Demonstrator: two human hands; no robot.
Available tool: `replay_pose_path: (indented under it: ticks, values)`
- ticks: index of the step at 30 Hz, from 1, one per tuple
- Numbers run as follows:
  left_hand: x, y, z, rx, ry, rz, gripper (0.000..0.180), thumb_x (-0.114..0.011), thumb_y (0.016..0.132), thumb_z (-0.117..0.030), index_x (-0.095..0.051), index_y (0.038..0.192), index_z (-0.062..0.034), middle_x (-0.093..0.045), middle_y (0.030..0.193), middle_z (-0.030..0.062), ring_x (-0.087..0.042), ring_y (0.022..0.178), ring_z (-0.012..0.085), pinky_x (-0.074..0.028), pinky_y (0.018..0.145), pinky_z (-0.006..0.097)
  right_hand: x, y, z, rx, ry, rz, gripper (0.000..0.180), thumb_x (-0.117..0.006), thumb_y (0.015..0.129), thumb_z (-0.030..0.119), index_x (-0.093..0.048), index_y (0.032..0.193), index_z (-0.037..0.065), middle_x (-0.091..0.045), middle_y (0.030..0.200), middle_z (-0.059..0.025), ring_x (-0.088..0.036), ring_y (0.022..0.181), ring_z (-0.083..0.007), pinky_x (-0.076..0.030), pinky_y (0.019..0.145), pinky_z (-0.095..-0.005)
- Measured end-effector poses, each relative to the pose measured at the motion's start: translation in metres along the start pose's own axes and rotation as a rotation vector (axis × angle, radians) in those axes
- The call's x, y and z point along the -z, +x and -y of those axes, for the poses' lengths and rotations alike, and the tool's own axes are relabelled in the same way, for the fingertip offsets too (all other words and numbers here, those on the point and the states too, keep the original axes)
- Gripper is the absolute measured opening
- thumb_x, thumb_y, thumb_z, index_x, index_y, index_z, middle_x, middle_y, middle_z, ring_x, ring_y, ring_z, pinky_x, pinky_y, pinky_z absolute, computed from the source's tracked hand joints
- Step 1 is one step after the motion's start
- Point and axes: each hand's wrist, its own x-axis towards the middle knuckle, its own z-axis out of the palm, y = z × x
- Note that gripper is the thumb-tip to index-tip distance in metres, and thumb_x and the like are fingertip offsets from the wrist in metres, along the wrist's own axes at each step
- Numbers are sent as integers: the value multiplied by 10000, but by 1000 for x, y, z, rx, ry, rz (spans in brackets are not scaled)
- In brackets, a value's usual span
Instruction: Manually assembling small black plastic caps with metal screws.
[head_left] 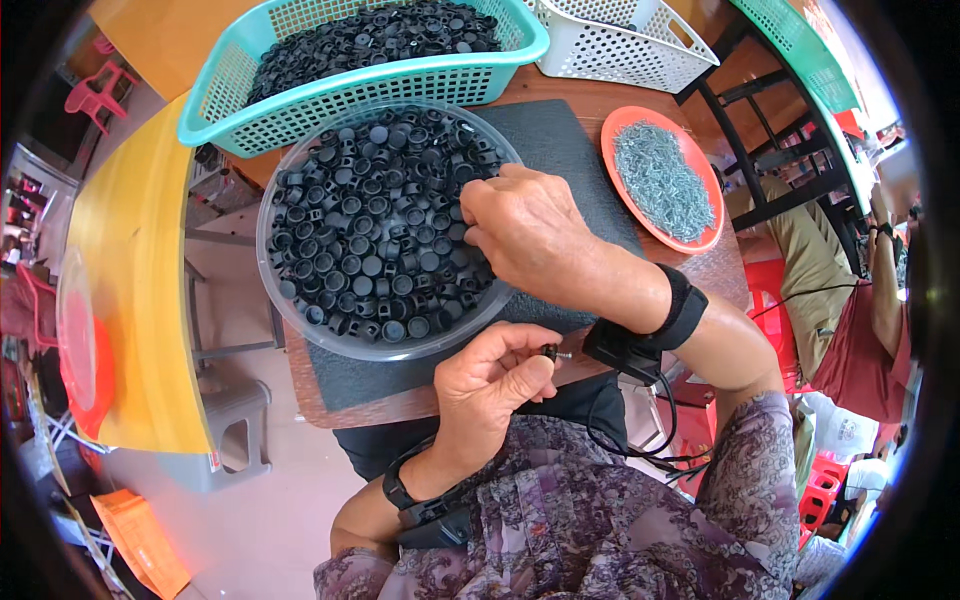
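Note:
Between the thumb and fingers of my left hand [490, 385] is a small black plastic cap [549, 351], with a silver screw [566, 356] sticking out of its right side. This hand is in front of a clear round tub [266, 262] heaped with small black plastic caps [370, 250]. Over the tub's right rim hangs my right hand [530, 222], its fingers curled together. Whatever those fingers hold, if anything, is hidden. On the right, an orange plate [611, 132] carries a pile of silver screws [665, 180].
Behind the tub stands a turquoise basket [370, 88] full of black pieces, beside a white basket [625, 45]. A dark mat [560, 135] lies under the tub. Left are a yellow table [130, 260] and a grey stool [235, 440]. Another person [850, 310] sits at the right.

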Motion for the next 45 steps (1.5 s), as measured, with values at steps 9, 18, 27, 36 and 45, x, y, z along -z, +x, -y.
replay_pose_path:
  ticks: [9,18,27,36,45]
  values:
    - [-1,1,-2,2,-24,39,248,-678,832,-102,-603,1017,45,-638,840,94,-615,634,121,-513,595,223,45,-38,12,-219,353,-119,119,-645,756,-2,-624,873,1,-590,688,-34,-579,720,-125,-449,603,-263]
    - [-12,4,1,-127,1,-25,268,-656,856,-146,-571,1032,38,-606,1037,143,-609,756,171,-465,627,249,51,-102,13,-537,1038,-118,134,-655,813,47,-624,932,-6,-628,792,-11,-558,711,-51,-459,636,-210]
    - [-24,9,7,-180,-51,-55,261,-674,839,-114,-589,1029,44,-608,943,93,-618,757,139,-505,664,229,38,-118,8,-164,663,-312,126,-652,773,10,-618,894,8,-604,779,-72,-585,696,-208,-458,619,-307]
    - [-28,7,6,-117,-141,-27,294,-675,841,-138,-572,1033,60,-624,887,108,-604,703,154,-483,646,254,39,-123,8,11,515,-405,220,-703,691,32,-632,899,27,-593,774,-91,-553,683,-249,-437,602,-342]
    - [-26,8,2,-131,-147,-35,284,-664,847,-124,-570,1050,51,-635,999,117,-610,730,147,-472,654,255,38,-124,15,-15,463,-421,293,-725,692,12,-623,964,-29,-631,816,-108,-564,639,-229,-422,568,-312]
